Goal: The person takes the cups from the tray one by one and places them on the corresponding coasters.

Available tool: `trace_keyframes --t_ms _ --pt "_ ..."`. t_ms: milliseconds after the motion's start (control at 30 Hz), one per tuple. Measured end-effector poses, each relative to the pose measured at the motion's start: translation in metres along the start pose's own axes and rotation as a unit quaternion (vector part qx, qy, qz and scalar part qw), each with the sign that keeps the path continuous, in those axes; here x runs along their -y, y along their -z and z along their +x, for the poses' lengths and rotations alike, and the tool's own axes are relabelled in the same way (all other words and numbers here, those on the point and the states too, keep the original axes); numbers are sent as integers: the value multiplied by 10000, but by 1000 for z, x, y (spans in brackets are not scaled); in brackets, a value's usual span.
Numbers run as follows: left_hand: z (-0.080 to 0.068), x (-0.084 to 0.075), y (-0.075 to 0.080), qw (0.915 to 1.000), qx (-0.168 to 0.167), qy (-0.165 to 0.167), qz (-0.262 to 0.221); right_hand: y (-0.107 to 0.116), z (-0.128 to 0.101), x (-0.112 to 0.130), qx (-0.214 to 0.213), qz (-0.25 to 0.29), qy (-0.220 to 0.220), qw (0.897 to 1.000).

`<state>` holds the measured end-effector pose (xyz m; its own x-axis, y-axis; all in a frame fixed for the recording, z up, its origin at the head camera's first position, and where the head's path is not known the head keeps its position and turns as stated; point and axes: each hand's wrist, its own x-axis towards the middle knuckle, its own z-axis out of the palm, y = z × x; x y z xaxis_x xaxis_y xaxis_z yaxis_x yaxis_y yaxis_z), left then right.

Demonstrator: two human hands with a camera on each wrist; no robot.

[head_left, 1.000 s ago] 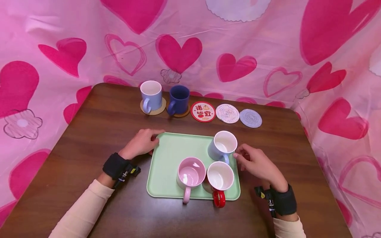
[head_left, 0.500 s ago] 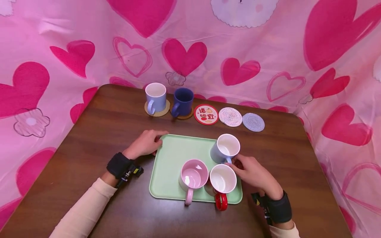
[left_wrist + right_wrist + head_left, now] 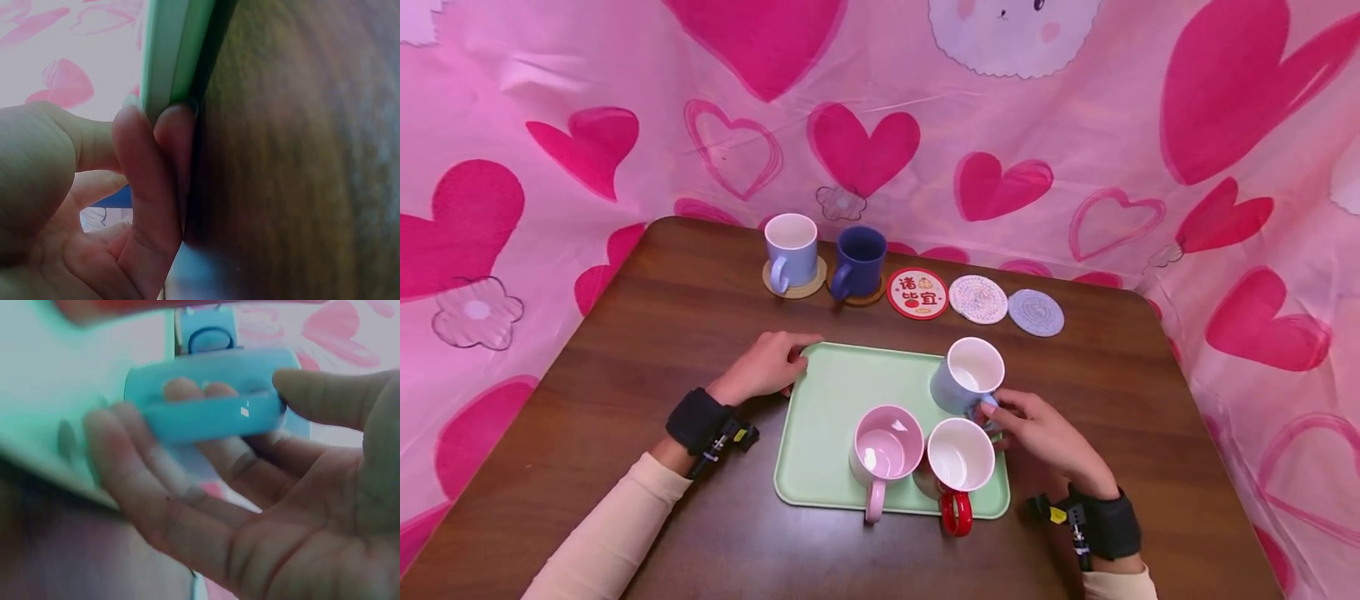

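Resting at the far-left corner of the green tray [image 3: 827,417], our left hand [image 3: 765,371] pinches the rim there; the left wrist view shows two fingertips [image 3: 169,134] curled against the tray's edge, though the thumb is out of focus. On the tray stand three mugs, all upright with mouths up: a pink mug [image 3: 886,442] whose handle points toward us, a white mug with a red handle [image 3: 958,458] also pointing toward us, and behind them a pale blue mug [image 3: 968,375] at the tray's far-right corner. Its handle points toward us and slightly right, and our right hand [image 3: 1045,437] has fingers threaded through it with the thumb on top, a narrow grip holding the handle [image 3: 209,406]. That handle is mostly hidden in the head view. The right wrist view is blurred, with the mug body cut off. Farther back on the worktop [image 3: 625,350] sit two more mugs on coasters.
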<state>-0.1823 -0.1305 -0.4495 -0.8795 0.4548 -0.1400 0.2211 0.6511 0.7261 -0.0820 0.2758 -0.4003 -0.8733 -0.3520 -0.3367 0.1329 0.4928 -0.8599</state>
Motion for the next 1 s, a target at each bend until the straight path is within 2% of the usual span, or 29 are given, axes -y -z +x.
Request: trace_keyframes --t_ms 67,167,300,400,667,1000 --pt "-1 1 0 10000 27 39 -14 -2 0 1 1 254 -274 9993" --pt "-1 1 -1 9999 90 31 -46 -5 0 3 -230 374 -594 9973" --pt "0 2 0 10000 28 4 -57 -10 2 5 -643 358 -727 9946" --pt "-1 3 1 10000 -14 6 -69 -12 3 4 -701 474 -748 9936" --pt "-1 3 1 9999 -74 -73 -90 -15 6 -5 -367 1255 -299 9910" --pt "1 3 1 9999 -16 -61 -138 -14 9 -19 -365 1525 306 9872"
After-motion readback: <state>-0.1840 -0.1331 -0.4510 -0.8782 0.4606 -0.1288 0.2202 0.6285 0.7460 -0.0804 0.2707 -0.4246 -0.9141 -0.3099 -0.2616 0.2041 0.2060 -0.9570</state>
